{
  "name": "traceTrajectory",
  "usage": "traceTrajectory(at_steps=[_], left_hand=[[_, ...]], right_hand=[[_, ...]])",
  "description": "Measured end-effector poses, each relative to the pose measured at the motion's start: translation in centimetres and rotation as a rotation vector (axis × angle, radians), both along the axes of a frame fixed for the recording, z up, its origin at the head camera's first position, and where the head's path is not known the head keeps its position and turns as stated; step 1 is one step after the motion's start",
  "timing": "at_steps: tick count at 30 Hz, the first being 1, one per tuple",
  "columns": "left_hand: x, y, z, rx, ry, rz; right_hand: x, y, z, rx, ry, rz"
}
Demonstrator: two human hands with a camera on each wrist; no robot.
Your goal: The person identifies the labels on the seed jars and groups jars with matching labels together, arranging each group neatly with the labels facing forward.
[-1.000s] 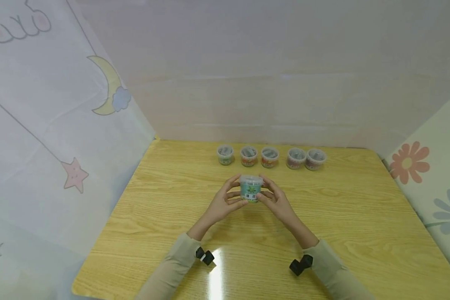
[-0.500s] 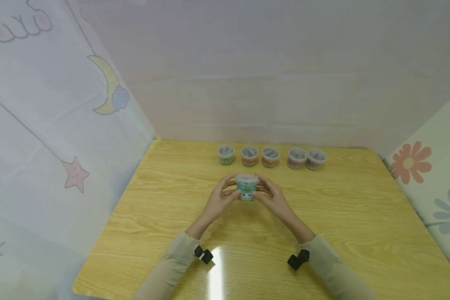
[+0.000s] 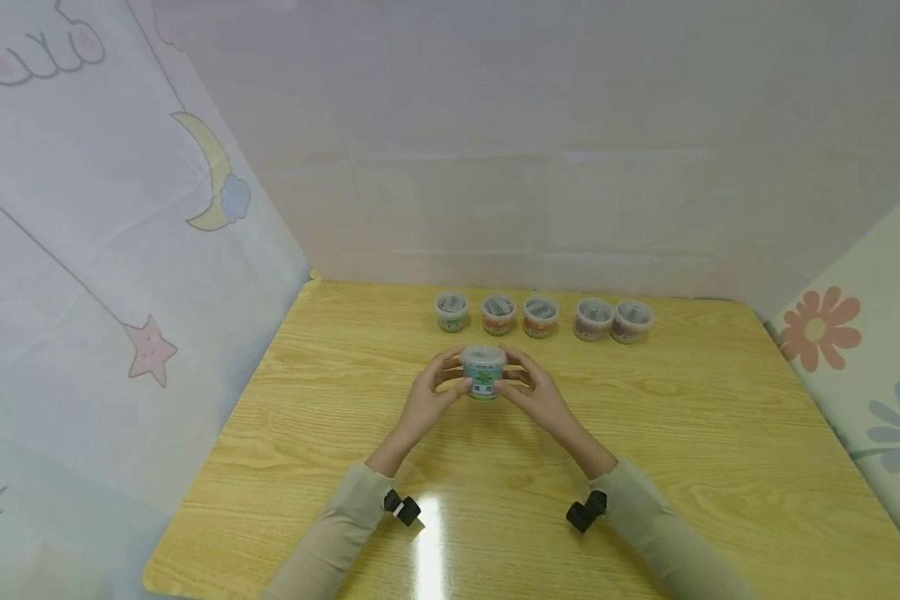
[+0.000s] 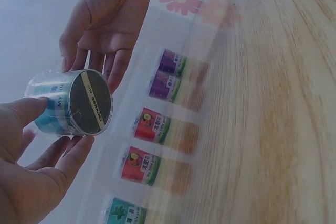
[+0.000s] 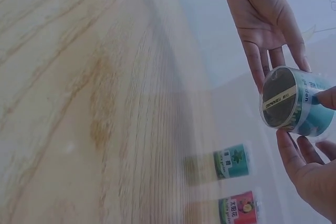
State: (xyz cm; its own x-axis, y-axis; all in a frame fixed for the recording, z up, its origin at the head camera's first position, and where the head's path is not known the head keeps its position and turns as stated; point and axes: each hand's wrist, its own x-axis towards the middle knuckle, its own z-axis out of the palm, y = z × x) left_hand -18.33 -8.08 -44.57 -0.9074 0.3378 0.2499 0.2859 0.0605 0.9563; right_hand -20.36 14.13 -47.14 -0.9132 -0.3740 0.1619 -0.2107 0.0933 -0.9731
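A small clear plastic tub (image 3: 483, 372) with a teal label and a leaf picture is held up between both hands, in front of the row at the back. My left hand (image 3: 424, 398) grips its left side and my right hand (image 3: 537, 397) its right side, thumbs at the front, fingers round the sides. Both wrist views show the tub clear of the table, its dark base crossed by a pale printed strip. In the left wrist view the tub (image 4: 68, 103) lies sideways between the hands; in the right wrist view the tub (image 5: 296, 100) is at the right edge.
Along the back of the wooden table (image 3: 330, 417) stand similar tubs: a teal-labelled tub (image 3: 452, 312), two red ones (image 4: 142, 165) and two purple ones (image 4: 164, 86). A pale sheet (image 3: 495, 208) rises behind them; printed sheets flank the sides.
Both hands have moved the tub slightly left and a little away from me. The thumbs have shifted on its label. The row behind stays as it was.
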Motion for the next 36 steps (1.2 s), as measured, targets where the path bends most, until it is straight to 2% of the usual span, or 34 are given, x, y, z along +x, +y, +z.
traceTrajectory(at_steps=[6, 11, 23, 31, 36], left_hand=[[-0.3, -0.4, -0.3, -0.014, 0.018, 0.018], [-0.4, -0.8, -0.4, -0.021, -0.018, 0.026], [-0.7, -1.2, -0.4, -0.010, -0.040, 0.077], [-0.9, -1.5, -0.6, -0.018, -0.050, 0.098], [-1.1, -1.8, -0.9, -0.016, -0.057, 0.103]], right_hand=[[0.4, -0.7, 2.0, 0.000, 0.025, 0.016], [0.5, -1.2, 2.8, 0.026, 0.044, 0.015], [-0.4, -2.0, 2.3, 0.055, 0.128, 0.005], [-2.3, -2.3, -1.1, 0.053, 0.166, -0.004], [-1.4, -2.7, 0.8, 0.062, 0.167, 0.013]])
